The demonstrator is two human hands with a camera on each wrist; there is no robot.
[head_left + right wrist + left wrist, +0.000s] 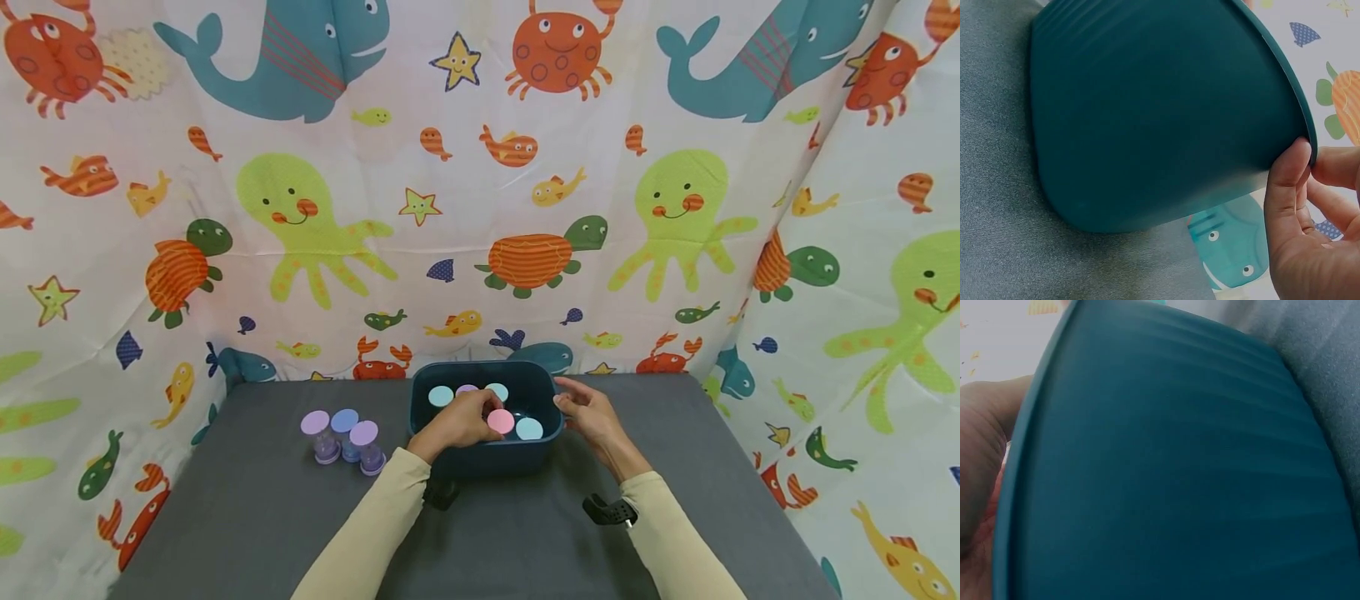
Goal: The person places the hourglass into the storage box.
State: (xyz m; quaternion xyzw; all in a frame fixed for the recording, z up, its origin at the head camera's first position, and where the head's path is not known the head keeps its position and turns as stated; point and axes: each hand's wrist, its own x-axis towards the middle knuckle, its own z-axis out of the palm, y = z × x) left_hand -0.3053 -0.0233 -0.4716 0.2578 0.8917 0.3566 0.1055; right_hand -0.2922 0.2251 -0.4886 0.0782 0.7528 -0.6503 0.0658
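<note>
A dark teal bin [491, 458] holds several small containers with round lids: light blue lids [529, 428], a purple one [467, 389] and a pink one [501, 421]. My left hand [462, 422] reaches over the bin's near left side, thumb and fingers around the pink-lidded container; its lower part is hidden. In the left wrist view the bin's wall [1179, 462] hides most of that hand [982, 462]. My right hand [596, 421] pinches the bin's right rim between thumb and fingers, also seen in the right wrist view, where the hand [1313, 219] grips the rim [1297, 94].
Left of the bin, three containers with purple lids [316, 422] and a blue lid [345, 421] stand close together on the grey table [247, 500]. Behind the table and along its sides hangs a curtain [450, 283] printed with sea animals.
</note>
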